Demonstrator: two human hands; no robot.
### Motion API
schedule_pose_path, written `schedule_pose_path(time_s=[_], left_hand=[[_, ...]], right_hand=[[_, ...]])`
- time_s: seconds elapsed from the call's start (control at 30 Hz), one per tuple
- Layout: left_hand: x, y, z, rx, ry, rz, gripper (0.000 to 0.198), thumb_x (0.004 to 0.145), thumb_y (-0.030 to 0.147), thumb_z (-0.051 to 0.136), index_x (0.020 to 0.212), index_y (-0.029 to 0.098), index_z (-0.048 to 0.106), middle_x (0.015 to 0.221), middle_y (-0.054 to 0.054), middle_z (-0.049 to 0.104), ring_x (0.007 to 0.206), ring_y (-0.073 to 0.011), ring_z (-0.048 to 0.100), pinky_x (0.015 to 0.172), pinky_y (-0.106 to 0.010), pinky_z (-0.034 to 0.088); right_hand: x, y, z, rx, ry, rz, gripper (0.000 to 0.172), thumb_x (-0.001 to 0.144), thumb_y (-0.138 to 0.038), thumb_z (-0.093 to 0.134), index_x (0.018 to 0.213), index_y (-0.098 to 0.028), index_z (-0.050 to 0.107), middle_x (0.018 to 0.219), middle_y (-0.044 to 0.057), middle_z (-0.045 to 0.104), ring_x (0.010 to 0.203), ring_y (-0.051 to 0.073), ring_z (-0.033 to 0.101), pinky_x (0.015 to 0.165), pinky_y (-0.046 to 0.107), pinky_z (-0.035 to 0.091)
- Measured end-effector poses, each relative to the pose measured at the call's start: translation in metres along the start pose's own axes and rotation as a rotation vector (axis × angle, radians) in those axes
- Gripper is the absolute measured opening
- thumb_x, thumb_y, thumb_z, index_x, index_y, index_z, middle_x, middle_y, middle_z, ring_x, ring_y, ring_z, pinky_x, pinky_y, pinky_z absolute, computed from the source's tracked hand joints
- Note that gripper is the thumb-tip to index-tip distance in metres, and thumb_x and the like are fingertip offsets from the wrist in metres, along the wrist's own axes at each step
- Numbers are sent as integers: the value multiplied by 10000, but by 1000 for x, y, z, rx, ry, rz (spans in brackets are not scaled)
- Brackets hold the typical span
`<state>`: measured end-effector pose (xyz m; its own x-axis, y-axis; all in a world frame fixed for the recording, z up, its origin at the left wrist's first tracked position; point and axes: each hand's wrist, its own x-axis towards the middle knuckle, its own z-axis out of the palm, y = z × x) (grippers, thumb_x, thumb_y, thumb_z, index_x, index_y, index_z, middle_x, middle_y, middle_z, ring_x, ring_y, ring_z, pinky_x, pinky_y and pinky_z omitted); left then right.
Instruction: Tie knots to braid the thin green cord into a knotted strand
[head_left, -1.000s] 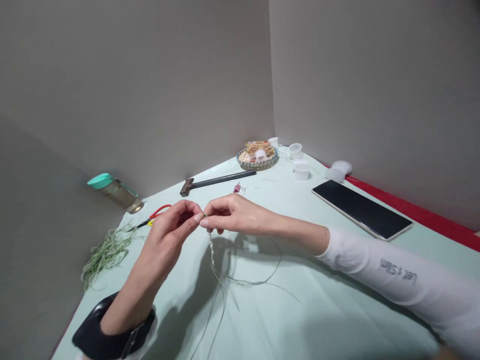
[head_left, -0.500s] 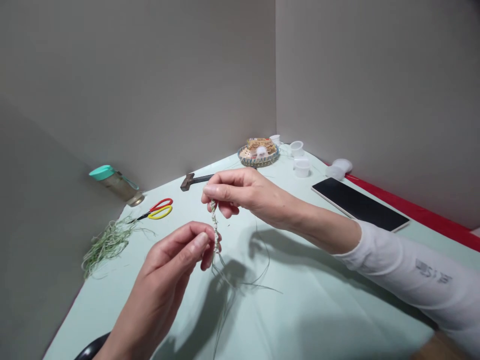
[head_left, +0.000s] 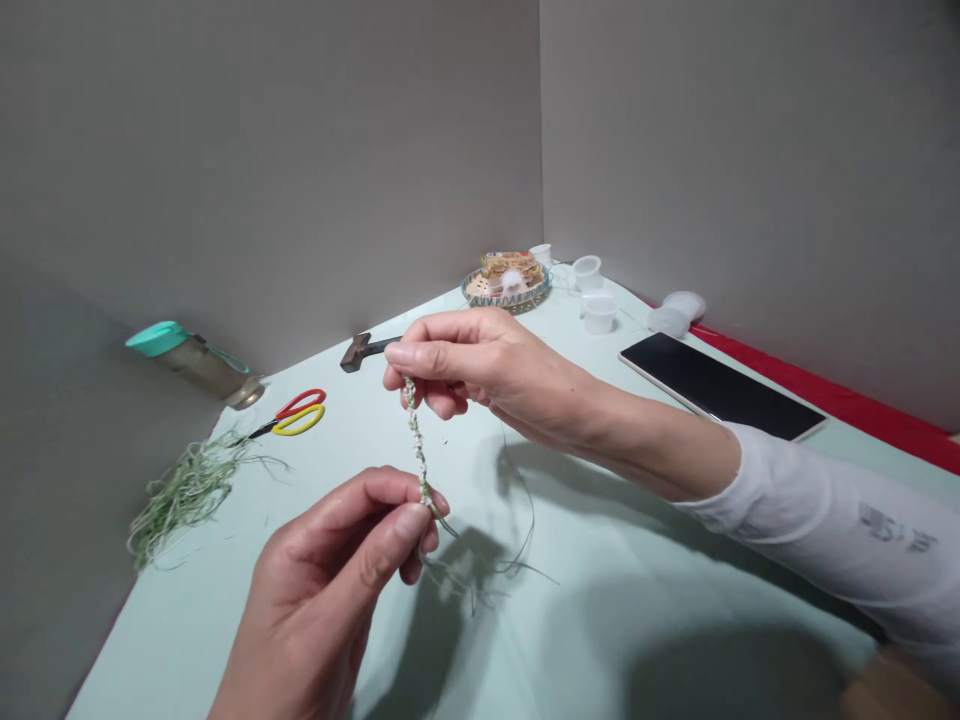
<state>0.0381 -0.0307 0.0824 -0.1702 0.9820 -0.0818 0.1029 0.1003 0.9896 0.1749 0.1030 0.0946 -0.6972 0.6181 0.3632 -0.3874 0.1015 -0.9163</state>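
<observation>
a pale table (head_left: pixel 165 630) sits underneath, with a tablet (head_left: pixel 720 385) right of the right hand (head_left: pixel 472 360) and green strands (head_left: pixel 184 500) left of the left hand (head_left: pixel 322 580). a thin braid (head_left: pixel 417 440) runs between them, its top pinched by the right, its lower end by the left.

The person wears a white sleeve (head_left: pixel 802 510) on the right arm (head_left: pixel 652 445), its fabric lightly creased and its plain cuff (head_left: pixel 724 478) ending partway along the forearm. Grey lettering (head_left: pixel 892 528) is printed on the sleeve, too blurred to read. The right hand (head_left: pixel 469 355) is bare, with slender fingers (head_left: pixel 442 327). The left hand (head_left: pixel 322 575) is bare as well, its thumbnail (head_left: pixel 412 519) short and rounded.
</observation>
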Motion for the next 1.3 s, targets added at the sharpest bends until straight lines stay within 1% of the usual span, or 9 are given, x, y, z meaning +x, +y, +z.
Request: schedule_pose_path(time_s=[0.1, 0.23, 0.33, 0.5, 0.63, 0.7, 0.9, 1.07, 1.3], left_hand=[[-1, -2, 2, 45, 78, -2, 144, 739, 407, 722, 733, 267, 691, 702, 30, 575, 677, -121, 456, 580, -170, 409], [-5, 0, 5, 104, 154, 56, 157, 713, 412, 742, 708, 270, 676, 756, 23, 569, 766, -146, 474, 585, -190, 401], [-7, 2, 7, 85, 143, 128, 135, 719, 387, 741, 687, 276, 672, 762, 19, 566, 786, -155, 470, 605, -197, 402], [-5, 2, 10, 18, 120, 68, 97, 712, 362, 748, 703, 284, 691, 735, 21, 573, 754, -149, 455, 622, -187, 410], [-2, 2, 11, -47, 77, 125, 64, 756, 327, 708, 725, 271, 709, 743, 12, 588, 736, -144, 447, 651, -177, 425], [-2, 4, 12, -63, 90, 134, 56, 755, 327, 708, 731, 276, 706, 760, 18, 582, 758, -144, 439, 668, -168, 426], [-6, 9, 8, -39, 171, 79, 130, 687, 413, 758, 740, 311, 698, 744, 36, 601, 759, -148, 465, 659, -171, 441], [-7, 6, 2, -28, 117, 45, 118, 707, 395, 750, 756, 298, 703, 727, 17, 613, 755, -150, 489, 640, -178, 451], [-6, 11, 9, -58, 145, -21, 150, 661, 413, 778, 718, 295, 706, 707, 14, 601, 757, -153, 470, 626, -182, 429]], right_hand=[[0, -1, 1, 26, 0, 7, 190, 834, -273, 605, 725, -116, 600, 694, -18, 545, 556, 39, 439, 524, 176, 366], [-1, -7, 5, 48, 93, 43, 180, 837, -180, 596, 676, -100, 579, 659, -17, 541, 518, 26, 399, 487, 163, 326], [-4, -12, 8, 71, 127, 38, 192, 840, -135, 582, 653, -96, 566, 652, -15, 534, 519, 24, 388, 485, 162, 312], [-7, -14, 9, 140, 82, 72, 178, 825, -215, 614, 675, -130, 569, 679, -21, 493, 532, 41, 363, 487, 192, 299], [-6, -14, 8, 153, 48, 78, 175, 835, -226, 604, 689, -135, 570, 666, -24, 489, 531, 47, 364, 497, 202, 297], [-6, -14, 8, 152, 26, 92, 168, 834, -226, 603, 695, -138, 569, 634, -33, 467, 525, 50, 351, 500, 206, 292], [-6, -13, 8, 187, 9, 129, 148, 818, -205, 611, 689, -144, 568, 665, -26, 479, 523, 53, 343, 489, 222, 278], [-7, -11, 6, 184, -6, 124, 181, 838, -224, 601, 675, -150, 571, 717, -8, 516, 523, 57, 339, 477, 241, 261], [-6, -8, 6, 181, -11, 141, 202, 831, -236, 609, 649, -164, 560, 555, -38, 424, 513, 71, 329, 481, 245, 257]])
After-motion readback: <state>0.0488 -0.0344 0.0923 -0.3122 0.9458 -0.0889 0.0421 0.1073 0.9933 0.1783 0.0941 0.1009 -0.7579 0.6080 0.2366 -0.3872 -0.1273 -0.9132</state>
